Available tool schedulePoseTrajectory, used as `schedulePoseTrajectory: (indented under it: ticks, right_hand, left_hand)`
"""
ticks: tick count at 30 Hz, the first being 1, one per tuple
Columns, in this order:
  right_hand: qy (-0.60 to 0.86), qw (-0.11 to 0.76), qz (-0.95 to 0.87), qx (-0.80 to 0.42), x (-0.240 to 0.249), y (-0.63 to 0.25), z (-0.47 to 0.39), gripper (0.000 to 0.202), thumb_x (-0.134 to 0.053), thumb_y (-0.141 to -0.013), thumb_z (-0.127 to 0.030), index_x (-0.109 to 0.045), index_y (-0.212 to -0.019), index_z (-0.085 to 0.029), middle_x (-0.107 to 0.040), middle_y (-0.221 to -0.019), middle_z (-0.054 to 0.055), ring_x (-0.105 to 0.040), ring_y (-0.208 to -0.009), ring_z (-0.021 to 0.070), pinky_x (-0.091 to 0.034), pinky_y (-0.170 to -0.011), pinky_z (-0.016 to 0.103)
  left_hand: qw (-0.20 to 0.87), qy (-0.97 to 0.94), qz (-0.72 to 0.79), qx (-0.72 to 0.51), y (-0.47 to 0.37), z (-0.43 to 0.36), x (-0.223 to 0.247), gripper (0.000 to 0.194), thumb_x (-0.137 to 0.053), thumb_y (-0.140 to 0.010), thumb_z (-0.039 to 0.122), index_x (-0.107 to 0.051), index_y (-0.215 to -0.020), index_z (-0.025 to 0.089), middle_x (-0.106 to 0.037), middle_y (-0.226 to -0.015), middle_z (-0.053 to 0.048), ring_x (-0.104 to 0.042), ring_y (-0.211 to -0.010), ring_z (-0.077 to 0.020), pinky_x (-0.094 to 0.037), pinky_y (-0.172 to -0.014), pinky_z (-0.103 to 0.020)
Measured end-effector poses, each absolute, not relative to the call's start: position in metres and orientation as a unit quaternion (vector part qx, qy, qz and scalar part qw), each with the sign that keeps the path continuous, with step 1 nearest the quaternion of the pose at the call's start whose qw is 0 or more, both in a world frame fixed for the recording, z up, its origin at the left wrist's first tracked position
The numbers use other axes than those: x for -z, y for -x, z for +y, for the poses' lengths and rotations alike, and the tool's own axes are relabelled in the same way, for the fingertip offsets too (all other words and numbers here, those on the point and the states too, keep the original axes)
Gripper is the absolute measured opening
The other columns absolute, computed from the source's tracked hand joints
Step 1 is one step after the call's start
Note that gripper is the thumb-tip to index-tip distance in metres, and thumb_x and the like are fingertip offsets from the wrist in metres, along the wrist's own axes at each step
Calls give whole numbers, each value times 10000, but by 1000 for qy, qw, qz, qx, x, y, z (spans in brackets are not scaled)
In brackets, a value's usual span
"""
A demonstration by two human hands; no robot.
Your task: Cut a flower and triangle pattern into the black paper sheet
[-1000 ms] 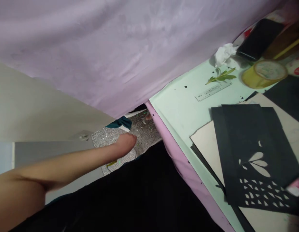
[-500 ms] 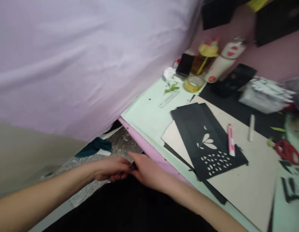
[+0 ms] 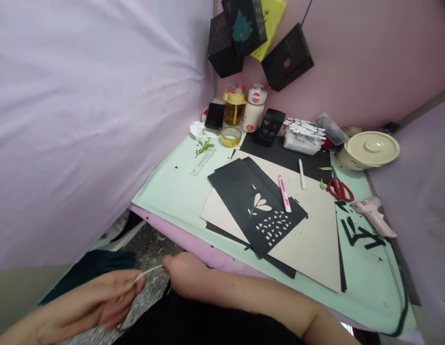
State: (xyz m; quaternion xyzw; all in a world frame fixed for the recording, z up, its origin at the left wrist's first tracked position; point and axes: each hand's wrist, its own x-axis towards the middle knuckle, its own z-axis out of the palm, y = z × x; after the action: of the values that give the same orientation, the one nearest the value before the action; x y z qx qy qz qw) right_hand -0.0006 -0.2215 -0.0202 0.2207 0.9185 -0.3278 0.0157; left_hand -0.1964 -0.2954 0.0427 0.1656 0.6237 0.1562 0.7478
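Over my lap, off the front left edge of the table, a thin white cord point(image 3: 151, 271) stretches between my two hands; what it belongs to is hidden. My left hand point(image 3: 116, 299) pinches its left end between thumb and fingers. My right hand point(image 3: 186, 273) is closed around the other end, with its back turned up. On the table, black paper point(image 3: 236, 194) with cut-out petals and small triangles lies on a pale board point(image 3: 308, 254). A pink utility knife point(image 3: 284, 194) rests on the paper.
A white pen point(image 3: 302, 175), red scissors point(image 3: 340, 189) and a pink glue gun point(image 3: 373, 215) lie to the right. Behind are a tape roll point(image 3: 231, 137), a yellow-lidded bottle point(image 3: 233, 108), a white flask point(image 3: 254, 112) and a lidded pot point(image 3: 369, 151). Black boxes point(image 3: 289, 57) hang above; cloth walls surround the table.
My hands have moved apart, the left one leftward and down, and the white cord now shows between them. The view has turned to the right, showing more of the table.
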Motion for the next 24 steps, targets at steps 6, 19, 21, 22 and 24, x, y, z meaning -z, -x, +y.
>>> schedulePoseTrajectory:
  ticks: [6, 19, 21, 22, 24]
  right_hand:
    - [-238, -91, 881, 400, 2, 4, -229, 389, -594, -884, -313, -570, -1202, -90, -671, -1161, 169, -651, -1102, 268, -540, -927, 335]
    - [-302, 51, 660, 686, 37, 52, -236, 188, -657, -868, -286, -683, -745, -146, -725, -710, 24, -717, -717, 177, -503, -543, 183]
    - [-351, 47, 628, 693, 44, 49, -236, 223, -614, -902, -301, -686, -810, -111, -735, -774, 64, -715, -687, 177, -473, -476, 176]
    - [-354, 47, 623, 696, 46, 49, -235, 228, -580, -923, -284, -684, -834, -102, -735, -785, 71, -712, -665, 166, -469, -462, 169]
    - [-336, 50, 622, 706, 48, 48, -231, 244, -492, -955, -214, -682, -852, -102, -731, -767, 59, -704, -613, 134, -486, -468, 156]
  left_hand:
    - [649, 20, 655, -386, 190, -279, -12, 238, -721, -589, 356, -517, -611, 235, -218, -469, 76, -57, -415, -43, -100, -384, -211]
    - [657, -42, 662, -359, 189, -307, 13, 361, -701, -637, 591, -672, -716, 240, -700, -757, -43, -680, -975, -288, -568, -781, -351]
    - [677, -10, 642, -360, 177, -322, 17, 271, -782, -564, 413, -696, -746, 231, -723, -818, -55, -662, -1054, -312, -559, -880, -364]
    - [684, 10, 629, -369, 171, -327, 15, 221, -783, -588, 335, -704, -762, 225, -730, -856, -55, -657, -1071, -305, -548, -917, -363]
    - [681, 73, 603, -409, 160, -333, 0, 160, -762, -670, 257, -715, -822, 233, -730, -891, -44, -659, -1044, -284, -545, -929, -374]
